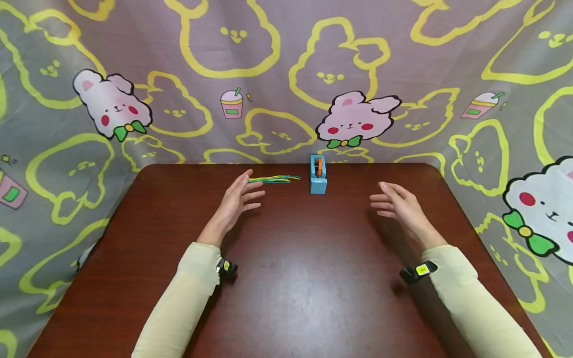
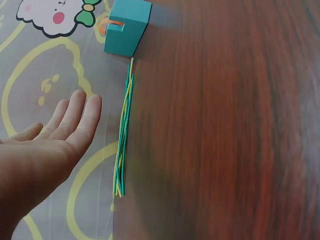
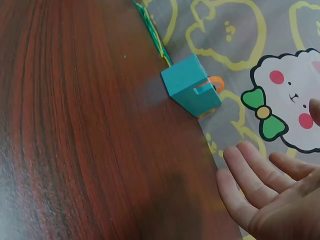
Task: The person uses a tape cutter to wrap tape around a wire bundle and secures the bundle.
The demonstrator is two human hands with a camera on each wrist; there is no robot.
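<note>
A bundle of thin green and yellow strands (image 1: 275, 179), like wires or cords, lies near the table's far edge. Just right of it stands a small blue block-shaped device (image 1: 318, 186) with an orange part (image 1: 320, 166) in its slot. My left hand (image 1: 232, 203) is held above the table by the bundle's left end, fingers loosely extended and holding nothing. Over the right side hovers my right hand (image 1: 402, 208), also holding nothing, with the blue device to its left. In the left wrist view, the strands (image 2: 123, 132) lie apart from the fingers (image 2: 86, 122).
The dark brown wooden table (image 1: 286, 278) has a glossy top. A grey curtain (image 1: 268, 59) printed with yellow outlines and white cartoon animals hangs behind it and along both sides. Each wrist wears a black strap with a small device (image 1: 227, 268).
</note>
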